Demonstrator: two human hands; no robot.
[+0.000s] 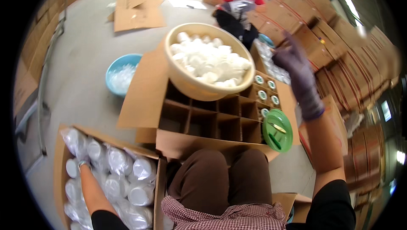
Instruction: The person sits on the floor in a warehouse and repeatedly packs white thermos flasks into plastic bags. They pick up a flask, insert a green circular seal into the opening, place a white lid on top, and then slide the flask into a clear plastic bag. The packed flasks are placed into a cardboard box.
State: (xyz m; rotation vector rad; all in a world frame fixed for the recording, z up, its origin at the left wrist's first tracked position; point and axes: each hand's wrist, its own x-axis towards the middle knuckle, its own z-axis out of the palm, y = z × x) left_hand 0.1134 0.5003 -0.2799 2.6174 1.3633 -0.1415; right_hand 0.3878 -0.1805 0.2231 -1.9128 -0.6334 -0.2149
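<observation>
My left hand point(82, 164) reaches into an open carton at lower left, among clear plastic jars point(118, 161) in thin plastic bags. It is beside a round white-topped jar point(72, 168); its fingers are hidden there. My right hand point(298, 71), in a purple-grey glove, is raised at the right and blurred by motion. Its fingers look apart, with nothing seen in them. Before my knees stands a carton with cardboard dividers point(201, 122). Several jars with white and green lids point(263, 95) fill its right compartments. A cream basin point(210, 92) full of white caps point(212, 62) rests over its far part.
A green dish point(277, 145) with small tools sits on the divided carton's right corner. On the floor at left stands a blue basin point(111, 83) of clear plastic pieces. Another person point(239, 5) sits at the far side. Stacked cartons point(352, 81) line the right.
</observation>
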